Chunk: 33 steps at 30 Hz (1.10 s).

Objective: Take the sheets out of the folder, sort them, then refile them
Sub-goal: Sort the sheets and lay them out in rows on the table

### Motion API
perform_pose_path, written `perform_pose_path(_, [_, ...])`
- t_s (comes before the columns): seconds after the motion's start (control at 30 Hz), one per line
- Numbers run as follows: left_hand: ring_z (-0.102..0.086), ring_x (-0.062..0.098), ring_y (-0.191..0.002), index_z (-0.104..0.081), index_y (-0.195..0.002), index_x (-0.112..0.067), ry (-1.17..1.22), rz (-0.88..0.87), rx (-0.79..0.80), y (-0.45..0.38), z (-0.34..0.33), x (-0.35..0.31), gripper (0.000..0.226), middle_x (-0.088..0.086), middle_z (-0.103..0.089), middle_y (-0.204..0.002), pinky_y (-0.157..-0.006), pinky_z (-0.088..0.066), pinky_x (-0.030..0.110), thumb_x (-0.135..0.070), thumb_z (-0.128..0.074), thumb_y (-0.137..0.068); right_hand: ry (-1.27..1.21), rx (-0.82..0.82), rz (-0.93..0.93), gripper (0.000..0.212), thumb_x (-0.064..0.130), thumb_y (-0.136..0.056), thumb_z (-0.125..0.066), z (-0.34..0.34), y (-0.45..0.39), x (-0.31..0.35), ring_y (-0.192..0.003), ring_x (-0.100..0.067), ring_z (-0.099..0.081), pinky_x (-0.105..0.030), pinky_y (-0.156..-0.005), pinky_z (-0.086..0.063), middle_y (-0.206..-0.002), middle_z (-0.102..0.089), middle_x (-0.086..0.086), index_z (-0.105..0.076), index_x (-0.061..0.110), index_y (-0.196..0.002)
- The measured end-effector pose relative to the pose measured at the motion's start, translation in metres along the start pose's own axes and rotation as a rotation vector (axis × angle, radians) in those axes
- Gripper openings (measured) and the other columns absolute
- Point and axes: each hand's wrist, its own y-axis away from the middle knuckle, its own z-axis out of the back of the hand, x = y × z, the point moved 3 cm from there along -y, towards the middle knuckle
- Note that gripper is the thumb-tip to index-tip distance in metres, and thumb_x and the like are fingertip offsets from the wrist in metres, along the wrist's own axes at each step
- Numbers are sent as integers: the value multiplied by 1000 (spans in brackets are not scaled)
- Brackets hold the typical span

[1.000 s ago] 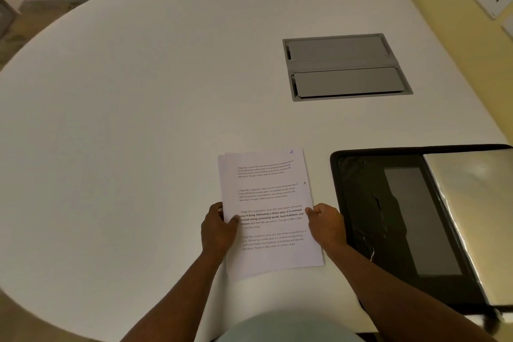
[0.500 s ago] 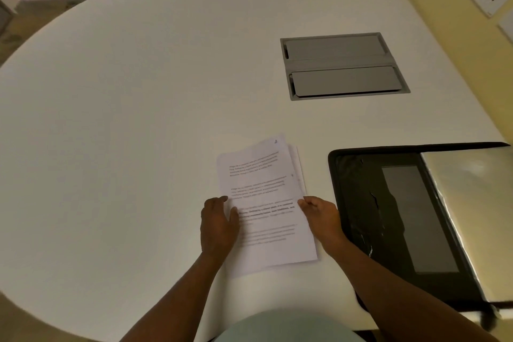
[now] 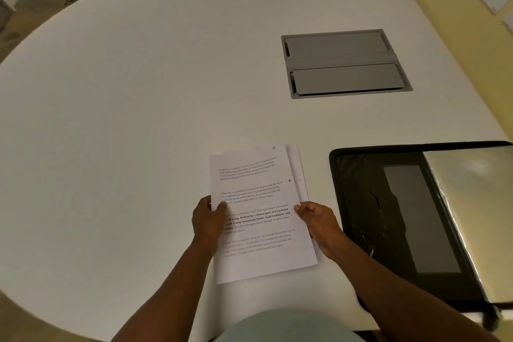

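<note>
Both hands grip the printed sheets (image 3: 258, 211) by their side edges, left hand (image 3: 206, 221), right hand (image 3: 319, 219), near the surface's (image 3: 138, 91) front edge; lower sheets mostly hidden.

One white rounded bench (image 3: 138, 91) carries one small stack of printed white paper sheets (image 3: 258, 216), at least two by their offset edges, one open black folder (image 3: 388, 216) and one grey recessed panel with two flaps (image 3: 345, 64); two hands are in view.
</note>
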Motion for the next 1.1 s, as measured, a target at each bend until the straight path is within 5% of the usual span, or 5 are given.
perform_pose_path(0.23, [-62, 23, -94, -58, -104, -19, -185, -46, 19, -1, -7, 1, 15, 1, -65, -103, -80, -52, 34, -15, -53, -91, 616, -436, 284, 27, 31, -96, -57, 5, -4, 11, -93, -16, -63, -20, -79, -48, -108, -66, -5, -66, 11, -112])
perform_pose_path(0.5, [-45, 31, -126, -27, -148, -16, -376, -190, -57, 0, -4, 4, 80, 13, -41, -142, -103, -41, 45, -18, -69, -81, 609, -392, 429, 37, 15, -87, -70, -9, -1, 17, -92, -19, -62, -32, -91, -53, -101, -66, -6, -61, 9, -122])
perform_pose_path(0.67, [-50, 26, -121, -61, -122, -15, -492, -573, 19, 13, -20, -6, 45, 7, -51, -134, -99, -42, 36, -45, -64, -87, 559, -236, 591, 18, 18, -89, -68, -26, 8, 26, -84, -5, -59, -15, -83, -51, -96, -63, 6, -66, 12, -105])
perform_pose_path(0.8, [-60, 10, -102, -64, -114, -21, -273, -308, 263, 25, -41, -23, 72, -8, -64, -111, -88, -48, 27, -80, -42, -78, 527, 61, 513, 21, 24, -95, -60, -41, 12, 23, -94, 4, -59, -3, -83, -43, -104, -62, 16, -65, 18, -114])
perform_pose_path(1.1, [-64, 17, -74, -62, -90, -6, -354, -220, 265, 19, -48, -30, 19, 10, -70, -91, -67, -55, 31, -24, -55, -93, 673, -259, 405, 40, 19, -92, -64, -23, 4, 11, -118, -18, -53, -30, -101, -45, -127, -60, -3, -56, 13, -130])
